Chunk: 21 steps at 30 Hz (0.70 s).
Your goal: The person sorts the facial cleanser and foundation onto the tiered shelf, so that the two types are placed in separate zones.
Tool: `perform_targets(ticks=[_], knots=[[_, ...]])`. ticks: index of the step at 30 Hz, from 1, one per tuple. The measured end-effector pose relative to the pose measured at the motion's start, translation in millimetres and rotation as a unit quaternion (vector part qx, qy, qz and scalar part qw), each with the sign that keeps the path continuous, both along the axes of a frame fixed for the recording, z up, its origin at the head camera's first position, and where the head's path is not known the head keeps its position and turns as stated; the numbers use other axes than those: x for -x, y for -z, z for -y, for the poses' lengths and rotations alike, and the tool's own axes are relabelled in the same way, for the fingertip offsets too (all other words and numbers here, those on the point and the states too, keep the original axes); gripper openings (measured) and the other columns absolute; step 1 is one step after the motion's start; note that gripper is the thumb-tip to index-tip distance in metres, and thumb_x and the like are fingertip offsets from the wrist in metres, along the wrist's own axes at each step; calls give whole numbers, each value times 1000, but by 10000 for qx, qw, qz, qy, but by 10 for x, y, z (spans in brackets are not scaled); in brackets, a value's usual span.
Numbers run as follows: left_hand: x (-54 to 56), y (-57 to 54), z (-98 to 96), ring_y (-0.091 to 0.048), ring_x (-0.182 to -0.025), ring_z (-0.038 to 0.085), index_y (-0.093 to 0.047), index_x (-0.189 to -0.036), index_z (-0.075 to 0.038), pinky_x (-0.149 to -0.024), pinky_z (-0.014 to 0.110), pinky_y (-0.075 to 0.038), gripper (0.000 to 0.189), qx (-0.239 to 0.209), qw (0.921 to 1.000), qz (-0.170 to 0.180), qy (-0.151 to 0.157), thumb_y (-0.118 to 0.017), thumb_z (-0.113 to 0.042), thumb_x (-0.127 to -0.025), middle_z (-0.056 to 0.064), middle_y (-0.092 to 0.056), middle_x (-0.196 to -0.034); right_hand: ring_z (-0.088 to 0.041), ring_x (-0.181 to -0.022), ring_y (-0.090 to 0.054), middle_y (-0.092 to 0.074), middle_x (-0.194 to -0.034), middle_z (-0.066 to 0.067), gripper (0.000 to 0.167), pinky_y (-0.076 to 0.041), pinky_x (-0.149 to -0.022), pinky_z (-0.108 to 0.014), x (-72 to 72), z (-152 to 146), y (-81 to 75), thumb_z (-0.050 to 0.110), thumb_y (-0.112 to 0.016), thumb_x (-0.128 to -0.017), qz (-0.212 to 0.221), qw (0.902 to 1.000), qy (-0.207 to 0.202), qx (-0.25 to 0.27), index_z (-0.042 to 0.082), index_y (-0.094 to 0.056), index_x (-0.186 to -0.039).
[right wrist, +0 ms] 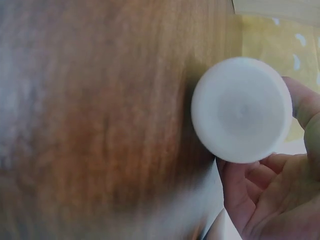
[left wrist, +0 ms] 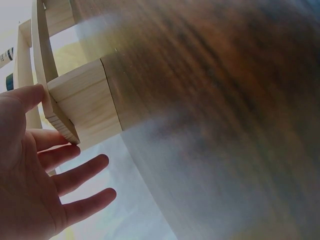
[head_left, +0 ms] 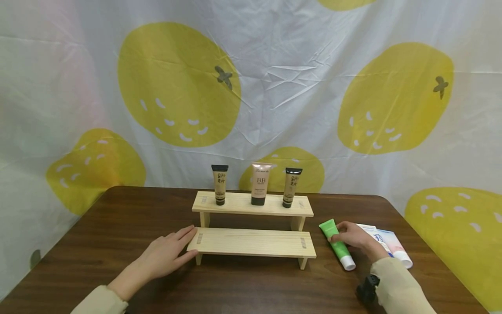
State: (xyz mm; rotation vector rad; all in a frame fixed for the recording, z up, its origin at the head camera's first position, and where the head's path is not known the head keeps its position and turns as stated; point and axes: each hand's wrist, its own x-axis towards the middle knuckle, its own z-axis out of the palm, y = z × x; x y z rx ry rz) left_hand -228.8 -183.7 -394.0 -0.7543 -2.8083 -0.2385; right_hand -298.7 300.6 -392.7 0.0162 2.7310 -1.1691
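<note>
The right hand (head_left: 356, 236) holds the green tube (head_left: 340, 250) near its middle, between the thumb and fingers. The tube is right of the low wooden shelf (head_left: 251, 242). The left hand (head_left: 166, 253) has its fingers spread, touching the shelf's left end.
</note>
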Motion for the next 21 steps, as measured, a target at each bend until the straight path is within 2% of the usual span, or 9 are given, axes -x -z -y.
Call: perform_targets(ticks=[6, 13, 16, 21], knots=[[-5, -11, -2, -52, -102, 32, -45, -130, -5, -72, 51, -42, 62, -10, 10000, 18, 4, -42, -51, -88, 11, -43, -130, -23, -78, -52, -49, -94, -18, 54, -46, -63, -39, -6, -14, 8, 12, -67, -73, -69, 9998, -110, 129, -14, -40, -112], [-16, -16, -3, -52, -102, 33, -44, -130, -5, -73, 52, -41, 62, -41, 10000, 80, 2, -42, -50, -88, 12, -42, -130, -20, -76, -53, -54, -92, -17, 57, -44, -65, -32, 1, -41, 5, 12, -66, -74, -464, 9984, -327, 44, -18, -39, -113], [-13, -11, -3, -52, -102, 34, -44, -130, -5, -73, 52, -42, 62, -30, 10000, 47, 18, -42, -50, -88, 12, -42, -130, -20, -76, -51, -54, -89, -14, 55, -42, -65, -31, -9, -49, -6, 13, -67, -73, -603, 9976, -337, -9, -16, -41, -112], [-10, 0, 0, -52, -102, 33, -44, -130, -4, -73, 52, -42, 62, -23, 10000, 14, 39, -43, -50, -88, 12, -42, -130, -21, -76, -51, -53, -89, -14, 48, -42, -66, -31, -35, -43, -44, 12, -66, -74, -697, 9970, -258, 207, -12, -42, -109]])
